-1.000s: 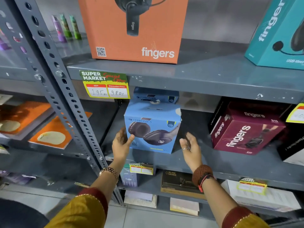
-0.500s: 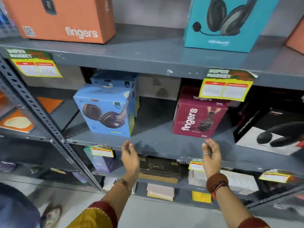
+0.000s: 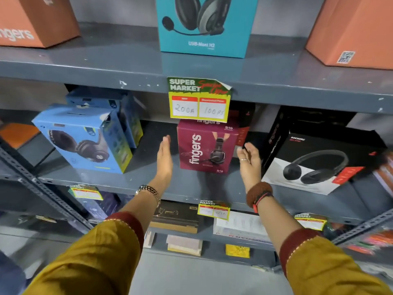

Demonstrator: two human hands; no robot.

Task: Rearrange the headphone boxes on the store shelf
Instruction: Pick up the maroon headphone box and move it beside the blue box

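A maroon "fingers" headphone box (image 3: 207, 146) stands on the middle grey shelf (image 3: 148, 179). My left hand (image 3: 164, 159) is flat and open just left of it, not touching. On the box's right side my right hand (image 3: 249, 161) is open, a small gap away. A light blue headphone box (image 3: 85, 139) sits to the left with a second blue box (image 3: 110, 101) behind it. To the right lies a black and white headphone box (image 3: 319, 160). Above, on the upper shelf, stand a teal headset box (image 3: 205, 26) and two orange boxes (image 3: 36, 20), (image 3: 357, 30).
A yellow price tag (image 3: 200, 100) hangs from the upper shelf's edge above the maroon box. A perforated metal upright (image 3: 42, 188) runs diagonally at the lower left. The lower shelf holds flat boxes (image 3: 176, 216) and more price tags (image 3: 213, 209).
My hands let go of the blue box and moved right. They now flank the maroon box. The view shifted right along the shelf.
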